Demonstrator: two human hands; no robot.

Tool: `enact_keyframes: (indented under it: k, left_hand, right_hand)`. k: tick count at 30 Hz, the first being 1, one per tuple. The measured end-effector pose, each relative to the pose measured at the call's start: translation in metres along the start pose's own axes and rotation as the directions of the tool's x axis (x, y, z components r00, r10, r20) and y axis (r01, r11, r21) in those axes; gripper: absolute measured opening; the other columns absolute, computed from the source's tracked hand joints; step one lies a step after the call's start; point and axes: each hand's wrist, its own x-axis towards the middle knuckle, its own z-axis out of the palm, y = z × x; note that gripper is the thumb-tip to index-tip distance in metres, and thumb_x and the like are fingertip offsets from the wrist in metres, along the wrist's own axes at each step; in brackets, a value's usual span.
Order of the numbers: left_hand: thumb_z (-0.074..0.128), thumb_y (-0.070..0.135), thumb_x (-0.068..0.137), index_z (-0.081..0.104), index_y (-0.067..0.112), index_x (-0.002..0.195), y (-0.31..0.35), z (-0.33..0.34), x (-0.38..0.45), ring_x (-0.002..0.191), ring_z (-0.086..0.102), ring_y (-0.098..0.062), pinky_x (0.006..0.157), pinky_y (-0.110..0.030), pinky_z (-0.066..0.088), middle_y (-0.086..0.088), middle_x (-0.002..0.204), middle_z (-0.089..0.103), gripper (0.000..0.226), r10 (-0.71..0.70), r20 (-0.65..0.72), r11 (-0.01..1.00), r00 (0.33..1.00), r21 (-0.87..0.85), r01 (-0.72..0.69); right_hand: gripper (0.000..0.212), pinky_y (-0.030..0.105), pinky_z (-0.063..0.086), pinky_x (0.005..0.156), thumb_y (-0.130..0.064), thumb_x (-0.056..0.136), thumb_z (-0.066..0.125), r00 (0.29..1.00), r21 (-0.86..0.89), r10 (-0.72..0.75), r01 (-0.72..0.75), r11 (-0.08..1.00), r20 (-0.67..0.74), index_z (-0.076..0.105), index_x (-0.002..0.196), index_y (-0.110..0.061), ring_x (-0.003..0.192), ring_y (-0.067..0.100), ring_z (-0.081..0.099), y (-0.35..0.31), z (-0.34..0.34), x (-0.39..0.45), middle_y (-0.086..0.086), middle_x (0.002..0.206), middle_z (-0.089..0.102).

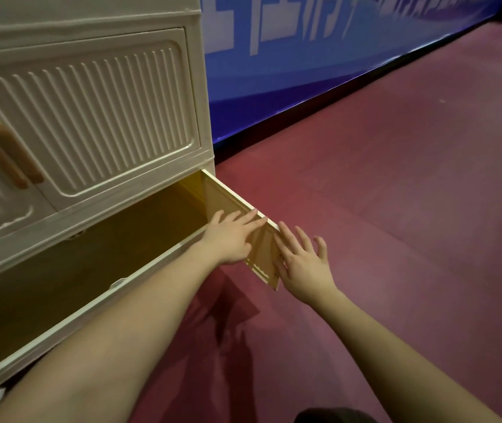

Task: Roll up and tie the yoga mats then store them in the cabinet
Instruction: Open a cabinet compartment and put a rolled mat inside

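Note:
A cream plastic cabinet (91, 111) fills the left of the head view. Its lower compartment (106, 254) stands open, dim and yellowish inside, and I make out no mat in it. The lower right door (237, 206) is swung outward over the floor. My left hand (231, 236) lies flat on that door's inner face, fingers straight. My right hand (301, 261) touches the door's outer side near its free edge, fingers spread. No yoga mat is in view.
The upper doors are closed, with two orange-brown handles (8, 154) at the left. Dark red floor (396, 209) spreads to the right. A blue banner wall (304, 56) runs behind the cabinet. A dark object (332, 416) pokes in at the bottom edge.

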Motion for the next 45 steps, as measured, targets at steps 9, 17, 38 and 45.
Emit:
enact_keyframes:
  k: [9, 17, 38, 45]
  left_hand:
    - [0.038, 0.04, 0.098, 0.018, 0.032, 0.15, 0.014, -0.041, -0.036, 0.144, 0.016, -0.018, 0.114, -0.04, 0.009, 0.005, 0.158, 0.016, 0.056, -0.163, -0.096, 0.975, 0.982, -0.168, 0.145]
    - [0.039, 0.036, 0.098, 0.023, 0.023, 0.15, 0.01, -0.171, -0.157, 0.143, 0.02, -0.016, 0.113, -0.034, 0.012, 0.0, 0.156, 0.024, 0.056, -0.382, -0.118, 0.894, 0.917, -0.297, 0.334]
    - [0.033, 0.041, 0.09, 0.042, 0.016, 0.141, 0.173, -0.461, -0.558, 0.135, 0.038, -0.022, 0.11, -0.035, 0.021, -0.004, 0.148, 0.04, 0.058, -0.895, -0.137, 0.439, 0.425, -0.441, 0.783]
    - [0.03, 0.043, 0.094, 0.035, 0.021, 0.145, 0.284, -0.45, -0.681, 0.139, 0.03, -0.015, 0.11, -0.03, 0.017, 0.001, 0.151, 0.034, 0.056, -0.982, -0.104, 0.185, 0.155, -0.436, 0.881]
  right_hand:
    - [0.059, 0.049, 0.006, 0.114, -0.033, 0.1, 0.033, 0.969, 0.002, -0.05, 0.051, 0.999, 0.24, 0.006, 0.153, -0.032, 0.146, 0.026, 0.009, 0.003, -0.059, 0.004, -0.002, 0.161, 0.001]
    - [0.056, 0.042, 0.041, 0.092, -0.021, 0.087, 0.061, 0.964, 0.252, -0.192, 0.142, 0.957, 0.185, 0.046, 0.14, -0.01, 0.114, 0.031, 0.057, -0.056, -0.212, 0.007, 0.009, 0.136, 0.054]
    - [0.045, 0.037, 0.023, 0.101, -0.034, 0.096, 0.044, 0.56, 0.306, -0.828, 0.785, 0.539, 0.022, 0.044, 0.138, -0.018, 0.129, 0.02, 0.043, -0.203, -0.623, -0.126, -0.001, 0.142, 0.045]
    - [0.045, 0.036, 0.027, 0.1, -0.034, 0.097, 0.044, 0.271, 0.32, -0.962, 0.912, 0.257, -0.002, 0.044, 0.14, -0.018, 0.126, 0.024, 0.045, -0.242, -0.661, -0.247, 0.002, 0.142, 0.046]
